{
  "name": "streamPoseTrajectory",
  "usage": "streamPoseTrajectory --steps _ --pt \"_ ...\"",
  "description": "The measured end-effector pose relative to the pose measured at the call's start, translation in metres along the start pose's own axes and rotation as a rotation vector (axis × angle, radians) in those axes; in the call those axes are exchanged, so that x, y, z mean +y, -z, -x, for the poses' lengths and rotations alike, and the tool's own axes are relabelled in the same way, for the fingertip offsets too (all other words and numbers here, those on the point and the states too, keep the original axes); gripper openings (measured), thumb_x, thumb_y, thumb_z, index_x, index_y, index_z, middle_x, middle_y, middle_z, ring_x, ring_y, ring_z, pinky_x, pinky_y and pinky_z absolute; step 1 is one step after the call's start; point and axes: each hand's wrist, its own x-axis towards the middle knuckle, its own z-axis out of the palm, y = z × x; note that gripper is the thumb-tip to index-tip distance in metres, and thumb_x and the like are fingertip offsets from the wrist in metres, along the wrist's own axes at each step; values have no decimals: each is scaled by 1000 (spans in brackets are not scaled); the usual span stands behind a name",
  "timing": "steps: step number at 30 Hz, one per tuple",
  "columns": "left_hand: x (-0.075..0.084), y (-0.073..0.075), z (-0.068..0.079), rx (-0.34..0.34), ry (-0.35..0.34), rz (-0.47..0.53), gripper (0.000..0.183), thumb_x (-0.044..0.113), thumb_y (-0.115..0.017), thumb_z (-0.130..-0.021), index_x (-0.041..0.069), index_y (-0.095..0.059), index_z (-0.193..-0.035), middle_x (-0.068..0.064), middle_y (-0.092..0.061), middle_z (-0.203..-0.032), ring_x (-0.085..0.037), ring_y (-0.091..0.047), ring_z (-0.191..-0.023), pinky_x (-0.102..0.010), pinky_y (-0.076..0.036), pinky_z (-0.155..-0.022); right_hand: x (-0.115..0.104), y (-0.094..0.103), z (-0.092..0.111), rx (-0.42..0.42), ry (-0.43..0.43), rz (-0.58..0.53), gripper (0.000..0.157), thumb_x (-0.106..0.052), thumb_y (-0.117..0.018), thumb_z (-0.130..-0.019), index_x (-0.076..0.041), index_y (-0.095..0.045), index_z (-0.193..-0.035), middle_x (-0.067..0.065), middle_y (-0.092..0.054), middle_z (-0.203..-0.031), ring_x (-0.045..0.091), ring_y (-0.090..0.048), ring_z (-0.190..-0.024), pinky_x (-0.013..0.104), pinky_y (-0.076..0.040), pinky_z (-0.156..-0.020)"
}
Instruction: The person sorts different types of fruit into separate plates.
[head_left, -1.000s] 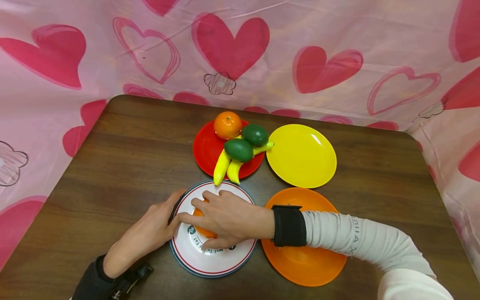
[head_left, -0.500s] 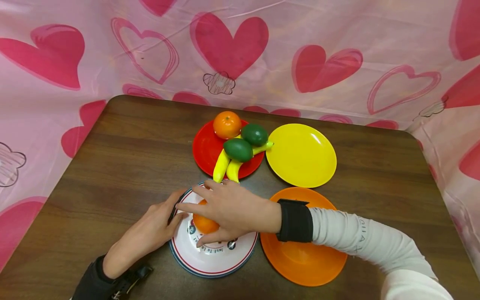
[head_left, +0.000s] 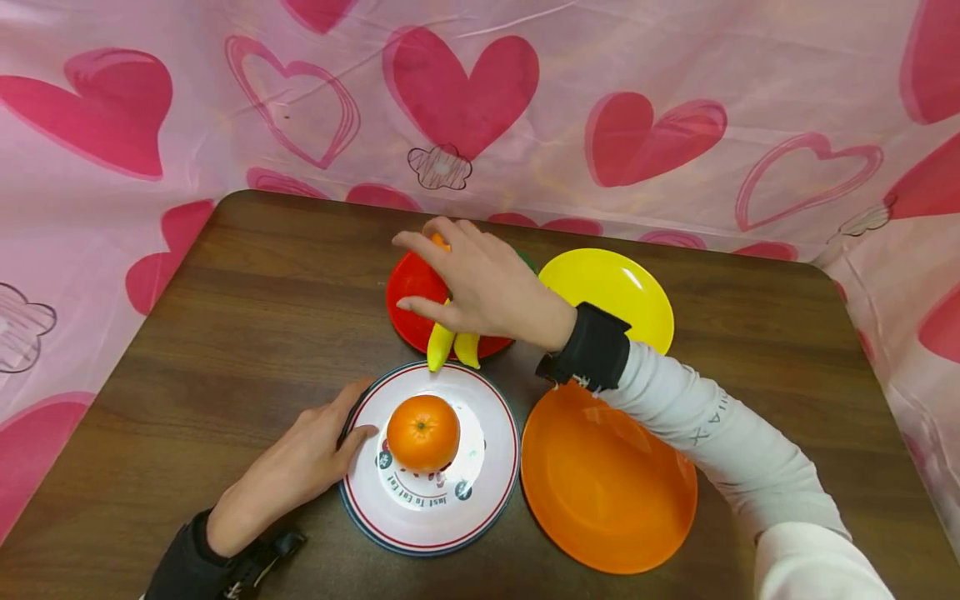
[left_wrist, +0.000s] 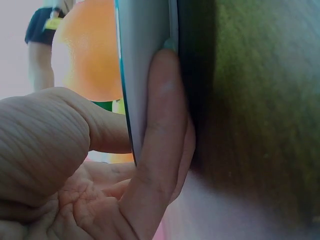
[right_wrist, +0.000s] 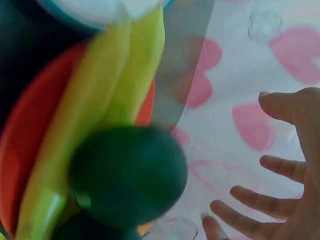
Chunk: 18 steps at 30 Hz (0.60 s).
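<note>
My left hand (head_left: 300, 450) grips the left rim of a white plate (head_left: 480, 500), thumb on top and fingers under the edge, as the left wrist view shows. On that plate sits an orange (head_left: 423, 433), with no hand touching it. My right hand (head_left: 487, 287) hovers over the red plate (head_left: 412, 279), fingers spread and holding nothing. It hides most of the fruit there in the head view. Two yellow bananas (head_left: 441, 346) poke out below it, reaching the white plate's far rim. The right wrist view shows a dark green avocado (right_wrist: 127, 175) lying on the bananas.
A yellow plate (head_left: 645, 300) stands right of the red one, partly behind my right wrist. In front of it lies an orange plate (head_left: 607, 500), with my right forearm crossing above. The brown table (head_left: 262, 292) ends at a pink heart-patterned curtain (head_left: 540, 192).
My right hand has left the orange on the white plate and moved away from me, up over the red plate. The left hand stays at the white plate's rim.
</note>
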Motion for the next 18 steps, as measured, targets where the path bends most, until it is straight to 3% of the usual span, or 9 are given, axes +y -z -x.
streamPoseTrajectory --steps 6,18 --pt "0 0 0 -6 18 -7 63 29 -62 -93 9 -34 -147 -17 -62 -117 -16 -61 -84 -39 -54 -77 18 1 -22 -44 -119 30 77 -64 -53 -87 -24 -37 -151 11 -46 -143 27 -47 -125 39 -44 -100" --pt "1 0 0 -19 37 3 66 31 -64 -92 9 -34 -146 -15 -62 -117 -17 -61 -86 -41 -54 -80 43 -13 -56 -232 -266 67 91 -70 -51 -84 -29 -18 -158 15 -39 -149 36 -45 -129 50 -42 -102"
